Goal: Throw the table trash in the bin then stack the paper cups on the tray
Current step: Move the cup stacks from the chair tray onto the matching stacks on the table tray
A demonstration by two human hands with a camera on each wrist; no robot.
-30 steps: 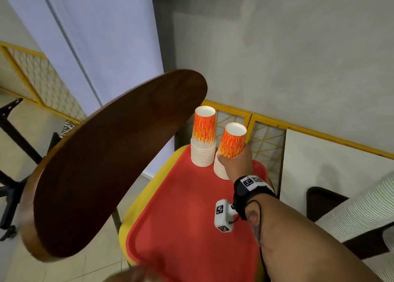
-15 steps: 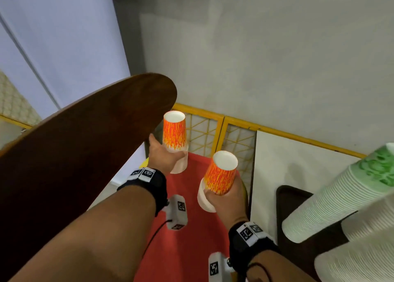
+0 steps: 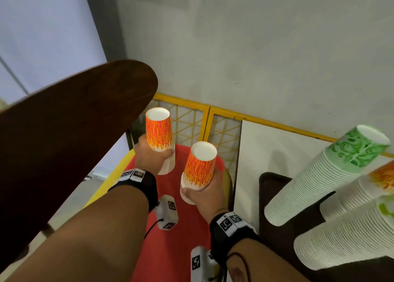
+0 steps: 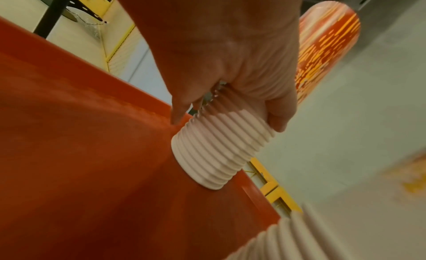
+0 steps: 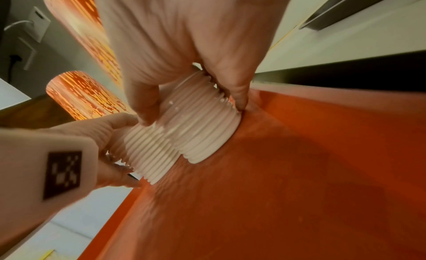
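Note:
Two stacks of upside-down orange flame-print paper cups stand on the red tray [image 3: 170, 249]. My left hand [image 3: 151, 158] grips the far left stack [image 3: 158, 132] around its white rims. In the left wrist view, the left stack [image 4: 219, 149] has its base on the tray [image 4: 69, 154]. My right hand [image 3: 206, 192] grips the nearer right stack [image 3: 199, 166], which leans a little. From the right wrist, the right stack [image 5: 202, 132] touches the left stack [image 5: 149, 154] at the rims, both on the tray [image 5: 299, 172].
A dark wooden tabletop [image 3: 64, 143] looms at the left. Tall leaning stacks of white cups [image 3: 330, 175] on a dark tray fill the right. A yellow lattice fence [image 3: 191, 119] and a white board [image 3: 277, 153] stand against the grey wall behind.
My left hand came in and took hold of the left stack. The right hand has drawn its stack nearer and tilted it. The head view has turned to the right.

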